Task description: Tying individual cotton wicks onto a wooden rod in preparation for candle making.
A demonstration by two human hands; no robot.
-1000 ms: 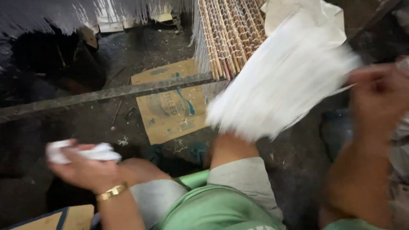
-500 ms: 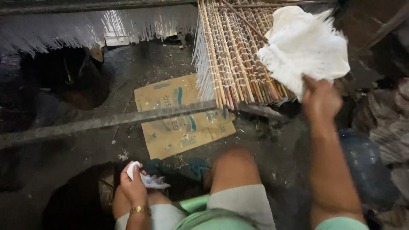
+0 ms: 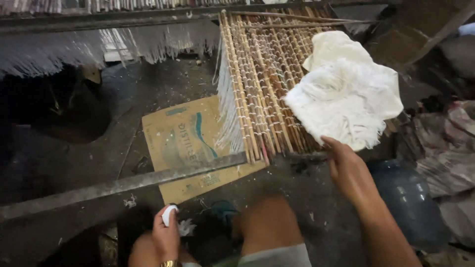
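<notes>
The right hand (image 3: pixel 349 170) reaches up and forward, its grip spread apart, fingertips touching or just under the lower frayed edge of a bundle of white thread (image 3: pixel 346 96). The bundle is soft and fibrous, a loose heap of fine strands lumped over a smoother fold of white cloth, and it lies just above and ahead of that grip on a slatted rack of bamboo sticks (image 3: pixel 262 84). The sticks are thin, tan and knotted together in rows with white string; a fringe of white strands (image 3: pixel 228 109) hangs from the rack's left edge.

The left hand (image 3: pixel 166 235) sits low, near the person's knee, its grip closed around a small wad of white fibre (image 3: pixel 169 215), with a gold-coloured watch band (image 3: pixel 170 264) at the wrist. Just above this grip a rough, grey metal bar (image 3: pixel 123 185) runs slantwise across the view. Beyond the bar lies a flattened brown cardboard sheet (image 3: pixel 183 143) with blue print, on a dark, dirty floor (image 3: pixel 99 148). To the right of the right forearm stands a rounded, dark blue plastic container (image 3: pixel 410 193).
</notes>
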